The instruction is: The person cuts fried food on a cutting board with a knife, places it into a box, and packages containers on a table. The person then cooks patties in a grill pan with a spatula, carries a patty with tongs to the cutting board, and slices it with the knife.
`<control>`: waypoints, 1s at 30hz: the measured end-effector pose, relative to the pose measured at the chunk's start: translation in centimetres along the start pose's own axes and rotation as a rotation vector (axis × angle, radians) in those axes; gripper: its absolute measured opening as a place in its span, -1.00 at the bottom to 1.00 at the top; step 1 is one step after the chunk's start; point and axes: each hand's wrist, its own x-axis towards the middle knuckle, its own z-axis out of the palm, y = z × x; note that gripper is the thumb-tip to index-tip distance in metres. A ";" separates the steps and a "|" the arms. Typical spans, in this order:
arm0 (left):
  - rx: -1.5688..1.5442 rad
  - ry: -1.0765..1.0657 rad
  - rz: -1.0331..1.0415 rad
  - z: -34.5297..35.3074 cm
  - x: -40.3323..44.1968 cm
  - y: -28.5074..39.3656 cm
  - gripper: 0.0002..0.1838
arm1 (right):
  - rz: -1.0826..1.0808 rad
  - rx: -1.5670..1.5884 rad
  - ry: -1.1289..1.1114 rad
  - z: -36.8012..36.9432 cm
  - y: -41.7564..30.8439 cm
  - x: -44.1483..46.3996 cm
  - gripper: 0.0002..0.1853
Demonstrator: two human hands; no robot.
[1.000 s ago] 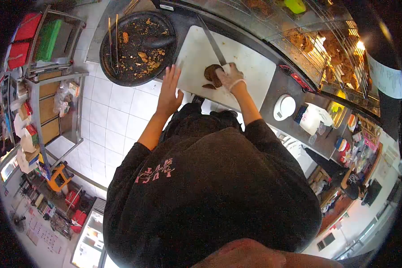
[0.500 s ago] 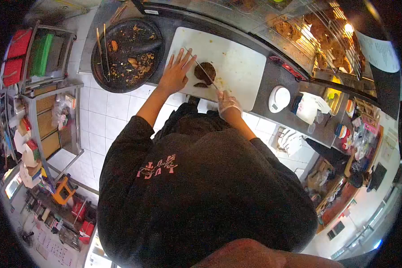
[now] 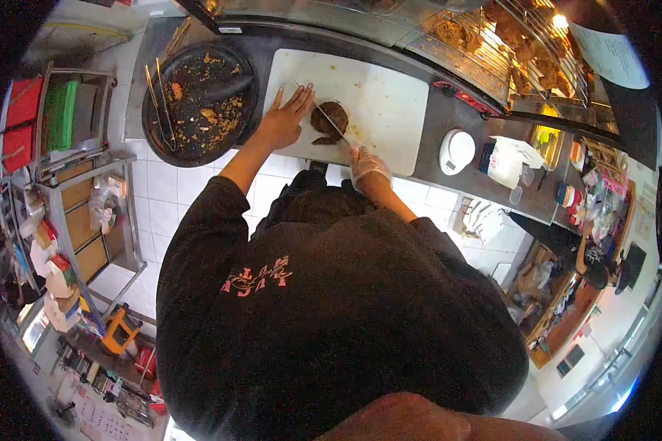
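A brown round piece of food (image 3: 334, 117) lies on the white cutting board (image 3: 390, 95), with a thin cut slice (image 3: 324, 140) just below it. My right hand (image 3: 368, 167), in a clear glove, is closed round the handle of a long knife (image 3: 331, 123), whose blade lies across the round piece. Bare, my left hand (image 3: 282, 121) rests at the board's left part with its fingers stretched out, near the blade's far end. What it touches under the fingertips is hard to make out.
At the left stands a round black tray (image 3: 191, 151) with crumbs and tongs (image 3: 161, 103). Right of the board are a white scale (image 3: 457, 151) and an opened white box (image 3: 513, 160). A lit display case (image 3: 485, 59) runs along the back.
My right hand has drawn back from the round piece to the front edge, and the knife now crosses the food. My left hand has moved onto the board near the knife's far end.
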 end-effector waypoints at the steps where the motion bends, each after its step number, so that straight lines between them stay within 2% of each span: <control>1: -0.018 0.031 0.023 -0.5 -0.4 -0.2 -0.09 | -0.016 -0.006 -0.008 -0.4 0.0 -0.4 -0.39; 3: -0.039 0.054 0.052 -1.3 -0.7 -0.5 -0.07 | -0.028 -0.008 -0.024 -1.6 -0.1 -1.9 -0.40; 5: -0.100 0.137 0.065 -2.2 -0.4 -0.6 -0.05 | -0.232 -0.134 0.020 -3.4 -0.1 -3.2 -0.44; 9: -0.104 0.113 0.054 -1.1 1.0 -0.7 -0.05 | -0.184 -0.091 0.070 -0.7 1.7 1.4 -0.45; 11: -0.177 0.022 0.002 1.5 1.0 -0.5 -0.06 | -0.042 -0.009 0.004 -2.1 0.0 -0.1 -0.45; 14: -0.047 -0.032 -0.006 0.7 1.5 -0.2 -0.06 | -0.031 0.022 0.060 0.5 1.2 2.3 -0.37; 17: -0.054 -0.047 0.014 1.2 1.5 -0.6 -0.05 | -0.079 0.010 0.097 1.1 2.1 3.1 -0.34; 22: -0.161 0.100 0.074 -1.8 0.9 -0.5 -0.02 | -0.057 0.007 -0.032 -2.9 1.1 -0.5 -0.37; 23: -0.207 0.167 0.085 -2.2 1.1 -0.3 0.01 | -0.068 0.023 0.037 -3.1 1.1 -0.9 -0.41; 25: -0.162 0.112 0.080 -2.0 1.6 -0.1 -0.03 | -0.077 0.039 0.111 -1.8 2.3 0.7 -0.46; 27: -0.116 0.053 0.078 -1.5 2.3 0.0 -0.07 | -0.302 -0.247 0.170 3.0 5.3 5.5 -0.44; 28: -0.054 -0.003 0.056 -0.7 2.6 0.5 -0.09 | -0.294 -0.244 0.163 1.7 4.5 4.2 -0.44; 30: 0.009 -0.054 0.037 0.0 2.9 1.0 -0.10 | -0.059 -0.081 -0.021 -1.2 2.6 2.3 -0.53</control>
